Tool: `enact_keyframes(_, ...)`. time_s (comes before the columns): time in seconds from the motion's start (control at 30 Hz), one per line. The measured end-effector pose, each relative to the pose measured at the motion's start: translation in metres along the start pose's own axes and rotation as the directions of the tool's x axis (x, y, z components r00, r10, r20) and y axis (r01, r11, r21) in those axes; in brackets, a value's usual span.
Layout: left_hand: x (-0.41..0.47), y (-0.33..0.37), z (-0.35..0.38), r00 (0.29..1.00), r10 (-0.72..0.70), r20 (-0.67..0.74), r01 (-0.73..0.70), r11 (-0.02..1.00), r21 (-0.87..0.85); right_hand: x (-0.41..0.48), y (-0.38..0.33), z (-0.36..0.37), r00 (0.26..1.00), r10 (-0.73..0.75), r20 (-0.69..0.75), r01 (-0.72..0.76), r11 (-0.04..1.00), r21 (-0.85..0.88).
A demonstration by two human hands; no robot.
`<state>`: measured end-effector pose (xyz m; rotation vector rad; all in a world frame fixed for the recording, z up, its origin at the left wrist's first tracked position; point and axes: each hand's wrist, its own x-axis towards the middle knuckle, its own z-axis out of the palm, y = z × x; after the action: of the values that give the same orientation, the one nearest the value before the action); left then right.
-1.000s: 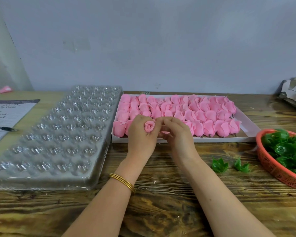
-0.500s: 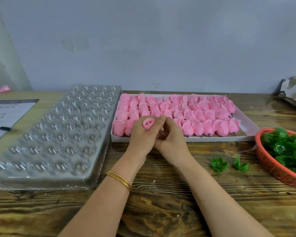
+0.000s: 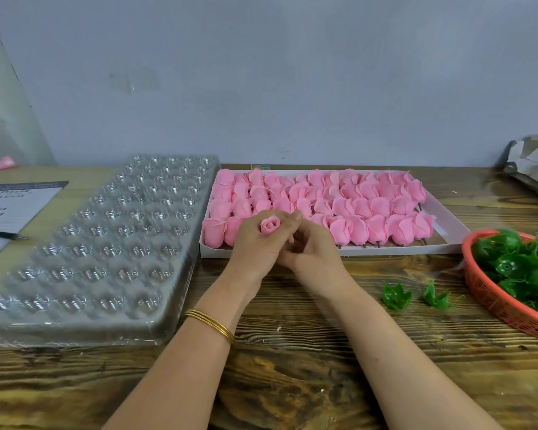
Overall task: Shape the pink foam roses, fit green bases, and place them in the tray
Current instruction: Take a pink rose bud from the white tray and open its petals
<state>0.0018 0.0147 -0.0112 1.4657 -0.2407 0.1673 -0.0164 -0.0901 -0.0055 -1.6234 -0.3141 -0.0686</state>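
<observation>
Head view: left hand [image 3: 255,245] grips one pink foam rose bud [image 3: 270,226], fingers curled round its lower half, spiral top facing up; right hand [image 3: 316,254] presses in against the left from the side, fingers curled under the bud; cannot tell if it pinches a stem or petal, contact hidden; the rose sits above the near edge of the white cardboard box [image 3: 385,251] packed with unshaped pink foam roses [image 3: 354,209]; clear plastic blister tray with round cavities [image 3: 100,243] lies to the left, no roses in any cavity; two loose green plastic star-shaped bases [image 3: 396,297] on the wooden table [image 3: 292,373] to the right; orange mesh basket [image 3: 491,301] holds more of them.

Step judged: shaping, very early in the task; to do it well, keep the left grip light so the foam does not crease; turn the bud while the right fingers ease the outer petals outward evenly; leave the centre spiral tight; keep the underside free for the base; the nearest loose base is the easy next reach; seat the rose upright in one cavity.
</observation>
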Motion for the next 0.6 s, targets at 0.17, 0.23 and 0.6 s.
enact_keyframes(0.17, 0.0018, -0.0015, 0.0, 1.0, 0.014, -0.018, -0.015, 0.999, -0.033, -0.0013, -0.0009, -0.0004, 0.999, 0.013, 0.049, -0.014, 1.0, 0.028)
enact_keyframes(0.23, 0.0025, -0.0032, 0.0002, 1.0, 0.019, -0.024, -0.02, 0.999, -0.049, -0.0008, -0.0012, 0.0007, 0.999, 0.005, 0.042, -0.006, 1.0, 0.022)
enact_keyframes(0.6, 0.0024, -0.0038, 0.0004, 0.999, -0.013, -0.041, 0.008, 0.993, -0.12, 0.0007, 0.0021, 0.0035, 0.998, -0.044, -0.044, 0.045, 0.999, 0.016)
